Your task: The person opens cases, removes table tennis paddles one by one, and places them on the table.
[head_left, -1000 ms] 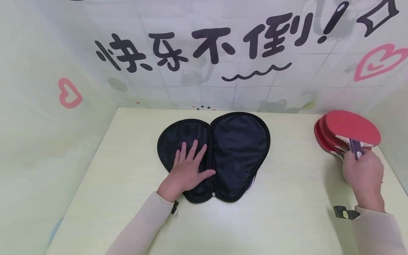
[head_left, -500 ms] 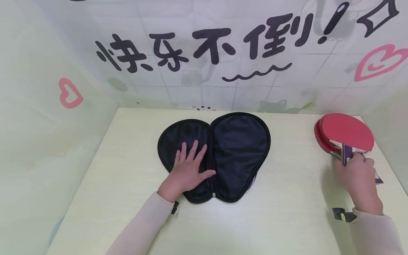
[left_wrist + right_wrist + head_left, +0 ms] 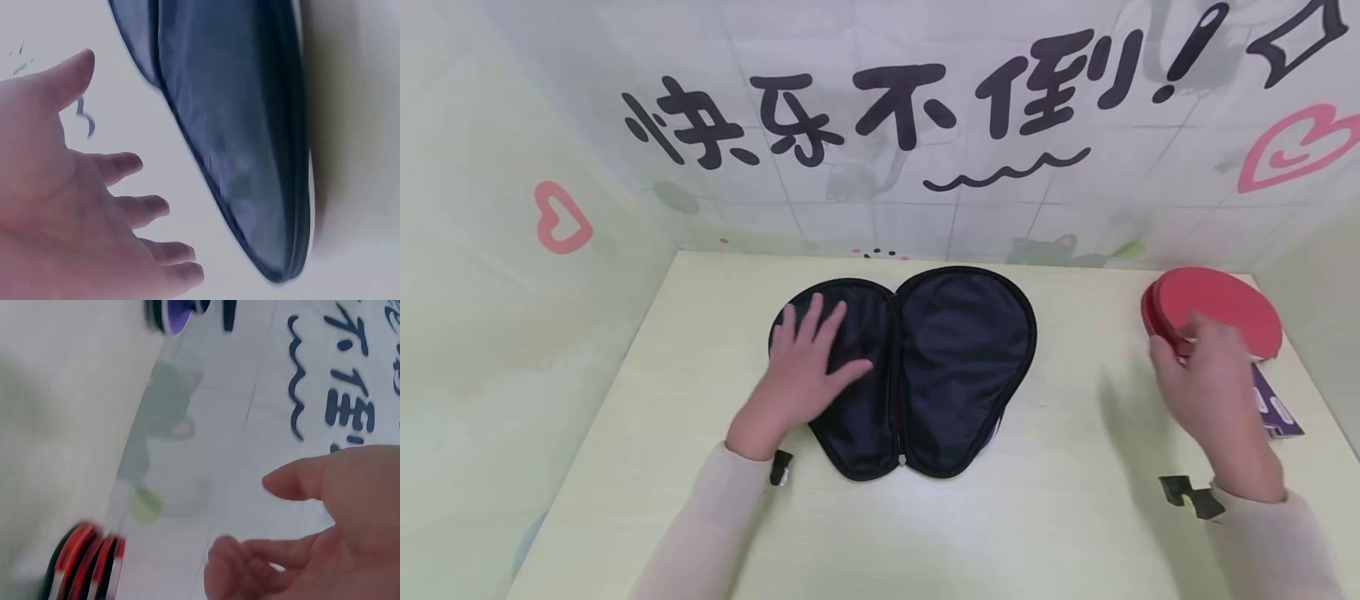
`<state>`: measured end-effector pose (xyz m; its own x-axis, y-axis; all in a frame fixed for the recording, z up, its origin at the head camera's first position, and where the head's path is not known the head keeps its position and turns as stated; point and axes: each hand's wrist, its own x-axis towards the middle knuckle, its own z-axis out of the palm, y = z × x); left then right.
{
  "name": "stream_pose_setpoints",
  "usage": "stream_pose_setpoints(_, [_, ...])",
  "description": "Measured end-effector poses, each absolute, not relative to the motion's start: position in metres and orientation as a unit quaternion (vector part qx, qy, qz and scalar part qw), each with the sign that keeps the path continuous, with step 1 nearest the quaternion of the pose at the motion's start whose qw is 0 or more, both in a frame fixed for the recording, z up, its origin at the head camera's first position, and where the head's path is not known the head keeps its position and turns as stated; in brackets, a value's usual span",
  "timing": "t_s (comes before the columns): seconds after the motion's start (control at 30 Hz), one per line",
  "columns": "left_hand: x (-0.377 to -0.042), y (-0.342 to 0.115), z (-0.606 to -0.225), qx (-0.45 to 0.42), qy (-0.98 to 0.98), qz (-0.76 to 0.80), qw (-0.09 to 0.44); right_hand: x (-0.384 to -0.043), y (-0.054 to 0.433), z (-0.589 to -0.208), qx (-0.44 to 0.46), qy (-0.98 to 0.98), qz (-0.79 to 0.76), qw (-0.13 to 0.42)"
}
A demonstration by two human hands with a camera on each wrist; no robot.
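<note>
A black table tennis paddle case [image 3: 966,367] lies spread out in two lobes on the table, a zip line between them. Above its left lobe is my left hand [image 3: 801,375], fingers spread; in the left wrist view a gap separates that hand from the case [image 3: 237,144]. At the far right, red table tennis paddles [image 3: 1232,300] lie stacked, their purple-and-white handles [image 3: 1273,404] partly covered by my right hand [image 3: 1210,392]. That hand holds nothing, its fingers loosely bent. In the right wrist view the stacked paddles [image 3: 87,562] stand apart from it.
A pale table [image 3: 1075,517] carries everything. Printed walls rise at the back [image 3: 805,225], left and right, the right one close to the paddles. Something purple [image 3: 992,435] peeks out under the case's right lobe.
My right hand has let go of the paddles, which now lie stacked, and has moved slightly left. My left hand has lifted off the case and shifted left and toward the back.
</note>
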<state>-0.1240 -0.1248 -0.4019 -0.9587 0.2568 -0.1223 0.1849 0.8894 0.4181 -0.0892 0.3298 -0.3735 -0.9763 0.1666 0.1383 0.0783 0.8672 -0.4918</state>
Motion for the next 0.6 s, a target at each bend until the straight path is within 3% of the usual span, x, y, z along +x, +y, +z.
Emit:
stream_pose_setpoints(0.27, [-0.13, -0.156, -0.388, 0.042, 0.956, 0.267, 0.114, -0.107, 0.272, -0.375, 0.069, -0.939, 0.337, -0.021])
stream_pose_setpoints(0.6, [-0.128, -0.167, -0.394, 0.005, 0.968, 0.211, 0.133, -0.12, 0.246, -0.39, 0.114, -0.933, 0.338, -0.046])
